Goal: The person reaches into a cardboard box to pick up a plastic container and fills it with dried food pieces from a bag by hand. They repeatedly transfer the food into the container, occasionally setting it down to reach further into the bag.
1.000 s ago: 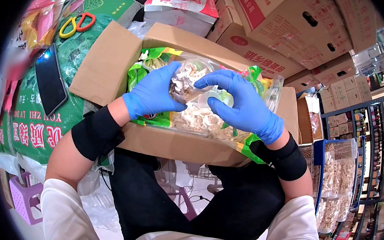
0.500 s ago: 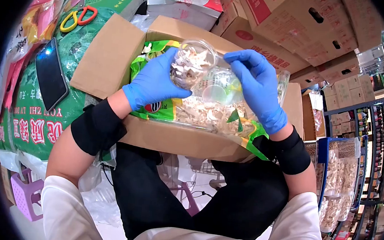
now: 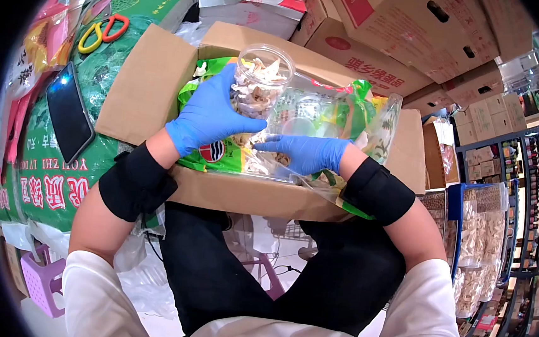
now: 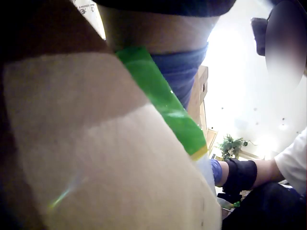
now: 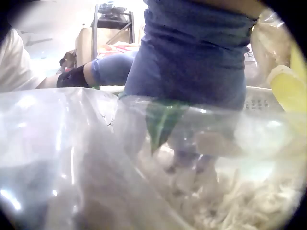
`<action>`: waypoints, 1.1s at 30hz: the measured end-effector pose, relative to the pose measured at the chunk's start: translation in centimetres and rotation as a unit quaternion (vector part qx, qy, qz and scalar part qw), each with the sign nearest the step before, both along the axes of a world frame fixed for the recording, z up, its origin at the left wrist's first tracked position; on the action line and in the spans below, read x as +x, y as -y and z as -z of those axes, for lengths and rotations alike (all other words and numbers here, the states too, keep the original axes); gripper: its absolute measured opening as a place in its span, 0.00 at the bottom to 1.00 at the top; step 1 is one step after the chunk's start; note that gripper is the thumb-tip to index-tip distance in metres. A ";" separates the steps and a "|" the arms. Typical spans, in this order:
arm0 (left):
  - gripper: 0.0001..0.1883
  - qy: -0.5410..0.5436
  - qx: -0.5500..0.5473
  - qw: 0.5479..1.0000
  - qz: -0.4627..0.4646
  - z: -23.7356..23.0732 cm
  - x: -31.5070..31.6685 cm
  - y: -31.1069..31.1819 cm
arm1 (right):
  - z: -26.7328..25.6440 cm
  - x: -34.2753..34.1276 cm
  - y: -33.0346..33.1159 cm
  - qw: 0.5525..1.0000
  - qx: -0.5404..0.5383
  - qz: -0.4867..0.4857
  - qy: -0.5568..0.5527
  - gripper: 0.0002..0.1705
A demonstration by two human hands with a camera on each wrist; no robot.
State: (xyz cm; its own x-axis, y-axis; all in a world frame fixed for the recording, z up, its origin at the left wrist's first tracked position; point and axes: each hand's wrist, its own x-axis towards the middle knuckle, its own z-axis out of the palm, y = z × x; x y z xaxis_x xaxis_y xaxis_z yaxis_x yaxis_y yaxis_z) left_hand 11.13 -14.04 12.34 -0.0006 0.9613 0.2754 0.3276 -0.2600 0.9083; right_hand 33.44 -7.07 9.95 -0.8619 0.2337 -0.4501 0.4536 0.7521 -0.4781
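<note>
Gloved in blue, the left hand (image 3: 213, 116) grips a clear plastic cup (image 3: 260, 85) of pale dried pieces, held upright over the box's left half. Below and right of the cup, the right hand (image 3: 312, 154) reaches low over the loose dried pieces (image 3: 258, 162) in an open clear-and-green bag (image 3: 217, 155), fingers extended leftward. In the right wrist view, clear film crosses in front of the right hand (image 5: 192, 62), with dried pieces (image 5: 240, 201) below; its fingertips are blurred. A green bag edge (image 4: 168, 105) crosses the left wrist view, where the cup is not seen.
The bag lies in an open cardboard box (image 3: 248, 195) above the person's lap. On green sacks at left are a phone (image 3: 70, 115) and scissors with red and yellow handles (image 3: 103, 34). Large cartons (image 3: 419, 38) stand behind right; clear tubs (image 3: 479, 242) stand at right.
The right hand has moved from beside the cup's rim down to the pieces in the bag, its fingers now pointing left. The left hand has raised the cup slightly and turned it more upright.
</note>
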 end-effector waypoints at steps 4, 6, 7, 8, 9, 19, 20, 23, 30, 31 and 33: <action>0.44 -0.034 -0.002 0.999 0.036 0.2 -0.2 0.0 | -0.9 -0.4 -0.2 0.993 -0.014 -0.020 0.116 0.25; 0.44 -0.045 0.007 0.998 0.038 0.7 -0.2 -0.2 | -1.1 -0.1 -0.1 0.983 0.015 -0.017 0.183 0.19; 0.44 -0.052 0.017 0.998 0.036 0.9 -0.3 -0.3 | -1.0 -0.1 0.0 0.982 0.015 -0.018 0.185 0.19; 0.43 -0.060 0.027 0.997 0.035 1.0 -0.3 -0.3 | -0.8 -0.1 0.0 0.982 0.029 -0.008 0.188 0.19; 0.43 -0.060 0.028 0.997 0.034 1.1 -0.3 -0.3 | -0.8 -0.2 0.0 0.981 0.044 0.003 0.191 0.19; 0.44 -0.115 0.019 0.992 0.058 1.4 -0.4 -0.4 | -7.0 2.7 -1.8 0.987 0.094 0.121 -0.043 0.14; 0.45 -0.148 0.021 0.987 0.054 1.6 -0.4 -0.5 | -7.8 3.1 -1.9 0.987 0.098 0.121 -0.042 0.14; 0.47 -0.150 0.008 0.987 0.064 1.6 -0.3 -0.6 | -9.7 4.1 -2.2 0.975 0.089 0.153 -0.133 0.14; 0.50 -0.191 -0.013 0.979 0.075 2.1 0.0 -1.1 | -14.1 3.5 -0.5 0.930 -0.034 0.266 -0.251 0.13; 0.49 -0.206 -0.005 0.976 0.071 2.2 0.1 -1.1 | -14.1 3.3 -0.4 0.930 -0.033 0.266 -0.252 0.13; 0.49 -0.210 -0.012 0.975 0.072 1.7 0.4 -0.8 | -14.0 2.7 -0.3 0.907 -0.082 0.282 -0.303 0.13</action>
